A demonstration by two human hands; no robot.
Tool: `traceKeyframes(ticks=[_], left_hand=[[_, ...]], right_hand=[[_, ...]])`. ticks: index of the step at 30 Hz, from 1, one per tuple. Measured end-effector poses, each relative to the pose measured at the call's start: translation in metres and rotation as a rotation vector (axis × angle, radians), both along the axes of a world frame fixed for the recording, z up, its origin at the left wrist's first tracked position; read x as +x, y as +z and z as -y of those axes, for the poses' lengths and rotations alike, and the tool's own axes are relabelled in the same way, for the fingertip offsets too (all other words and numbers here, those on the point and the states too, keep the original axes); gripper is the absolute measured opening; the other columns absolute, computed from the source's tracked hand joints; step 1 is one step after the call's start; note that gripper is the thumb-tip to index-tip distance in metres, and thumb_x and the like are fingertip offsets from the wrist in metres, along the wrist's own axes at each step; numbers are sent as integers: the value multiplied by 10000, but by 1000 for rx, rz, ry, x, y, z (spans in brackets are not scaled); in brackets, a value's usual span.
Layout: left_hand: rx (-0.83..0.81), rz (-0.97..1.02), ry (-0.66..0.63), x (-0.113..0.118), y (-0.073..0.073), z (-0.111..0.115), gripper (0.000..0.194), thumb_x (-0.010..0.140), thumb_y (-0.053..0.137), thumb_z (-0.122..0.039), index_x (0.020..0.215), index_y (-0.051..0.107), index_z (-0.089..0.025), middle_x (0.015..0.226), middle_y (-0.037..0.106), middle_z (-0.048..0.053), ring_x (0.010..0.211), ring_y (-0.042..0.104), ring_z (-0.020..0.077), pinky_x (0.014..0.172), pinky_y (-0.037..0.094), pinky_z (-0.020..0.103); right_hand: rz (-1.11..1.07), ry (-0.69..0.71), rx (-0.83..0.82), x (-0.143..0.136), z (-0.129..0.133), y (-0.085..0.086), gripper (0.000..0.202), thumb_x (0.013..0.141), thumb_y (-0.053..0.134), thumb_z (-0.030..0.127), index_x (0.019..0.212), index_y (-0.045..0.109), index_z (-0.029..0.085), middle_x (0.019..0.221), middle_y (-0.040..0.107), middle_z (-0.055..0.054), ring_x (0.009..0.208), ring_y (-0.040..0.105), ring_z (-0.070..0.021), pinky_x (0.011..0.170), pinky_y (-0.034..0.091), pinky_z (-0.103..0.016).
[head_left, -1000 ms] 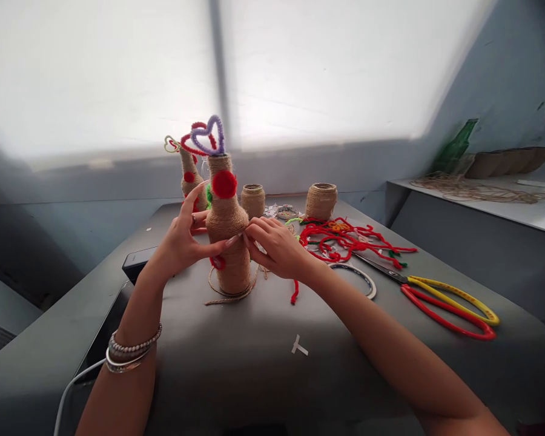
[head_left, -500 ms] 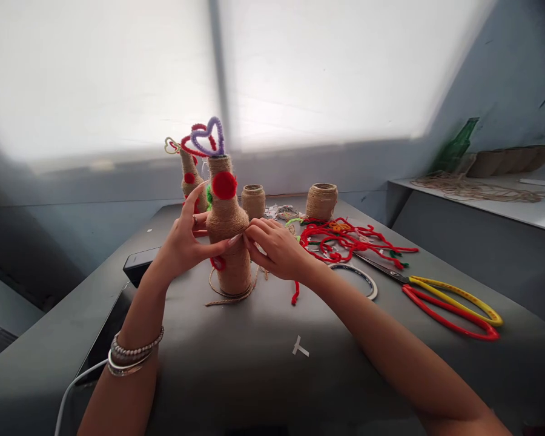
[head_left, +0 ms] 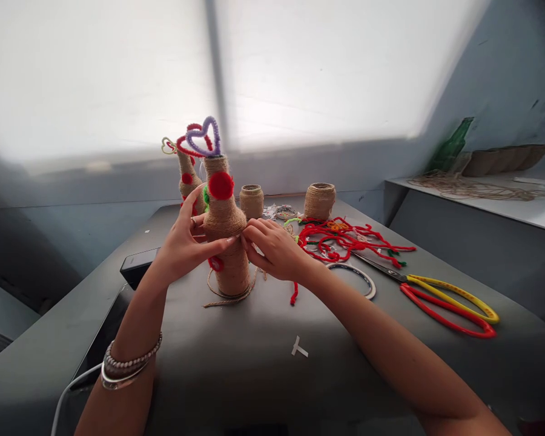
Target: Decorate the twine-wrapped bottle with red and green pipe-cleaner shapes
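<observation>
A twine-wrapped bottle point(head_left: 227, 215) stands upright on the table, with a red pompom point(head_left: 220, 185) on its neck and a purple pipe-cleaner heart point(head_left: 204, 138) at its mouth. My left hand point(head_left: 181, 242) is closed round its left side, fingers partly hidden behind it and thumb laid across the front. On the right side of the bottle, my right hand point(head_left: 275, 249) pinches at the twine wrap just below the shoulder, close to my left thumb. What lies between these fingertips is too small to see clearly. Loose twine point(head_left: 218, 303) curls round the bottle's base.
A second decorated bottle point(head_left: 187, 163) stands behind. Two twine-wrapped jars point(head_left: 252, 201) point(head_left: 320, 201) stand farther back. To the right lie red pipe cleaners point(head_left: 358, 237), a tape ring point(head_left: 367, 284) and scissors point(head_left: 449, 303). A black box point(head_left: 136, 263) sits left; a green bottle point(head_left: 454, 145) stands on a side shelf.
The whole view has shifted slightly. Both hands keep nearly the same places on the bottle, and nothing has been let go.
</observation>
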State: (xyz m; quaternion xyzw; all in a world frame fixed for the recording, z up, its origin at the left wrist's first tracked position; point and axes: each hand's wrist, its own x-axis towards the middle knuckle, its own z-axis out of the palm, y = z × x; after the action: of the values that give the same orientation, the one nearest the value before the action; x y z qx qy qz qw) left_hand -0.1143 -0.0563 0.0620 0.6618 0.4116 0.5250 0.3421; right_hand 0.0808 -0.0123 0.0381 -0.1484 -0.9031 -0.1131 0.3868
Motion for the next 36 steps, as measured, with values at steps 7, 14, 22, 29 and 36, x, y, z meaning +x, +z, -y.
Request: traceKeyframes(ticks=[7, 14, 22, 29, 36], left_hand=[[-24, -6, -50, -1, 4, 4, 1110, 618, 818, -283, 1479, 117, -290, 1088, 670, 100, 957, 670, 285, 825, 560, 425], [-5, -15, -9, 0, 2, 1, 1123, 604, 830, -307, 1477, 126, -279, 1051, 680, 95, 956, 670, 280, 846, 553, 430], [21, -26, 10, 1, 0, 1, 1081, 623, 818, -294, 1472, 149, -276, 1058, 677, 93, 963, 667, 271, 856, 547, 421], [23, -42, -94, -6, 1, 2, 1104, 600, 834, -271, 1471, 156, -297, 1127, 664, 99, 1005, 654, 282, 884, 537, 436], [26, -47, -97, -5, 3, 3, 1101, 623, 822, -323, 1477, 129, -292, 1119, 668, 104, 986, 663, 277, 862, 552, 420]], right_hand=[[5, -9, -29, 0, 0, -1, 139, 924, 345, 209, 813, 428, 193, 767, 520, -41, 708, 448, -168, 662, 348, -303], [11, -20, -39, 0, -1, -1, 141, 913, 350, 197, 789, 417, 198, 761, 517, -40, 704, 443, -170, 671, 344, -304], [25, -25, -61, 0, 0, 0, 136, 907, 348, 194, 794, 426, 195, 763, 511, -44, 713, 440, -173, 680, 351, -309], [28, -28, -66, 0, 0, 0, 133, 905, 353, 190, 803, 436, 193, 769, 519, -47, 737, 458, -179, 684, 349, -312], [23, -32, -46, 0, -1, -2, 120, 916, 369, 212, 832, 451, 188, 792, 527, -49, 749, 473, -176, 682, 343, -307]])
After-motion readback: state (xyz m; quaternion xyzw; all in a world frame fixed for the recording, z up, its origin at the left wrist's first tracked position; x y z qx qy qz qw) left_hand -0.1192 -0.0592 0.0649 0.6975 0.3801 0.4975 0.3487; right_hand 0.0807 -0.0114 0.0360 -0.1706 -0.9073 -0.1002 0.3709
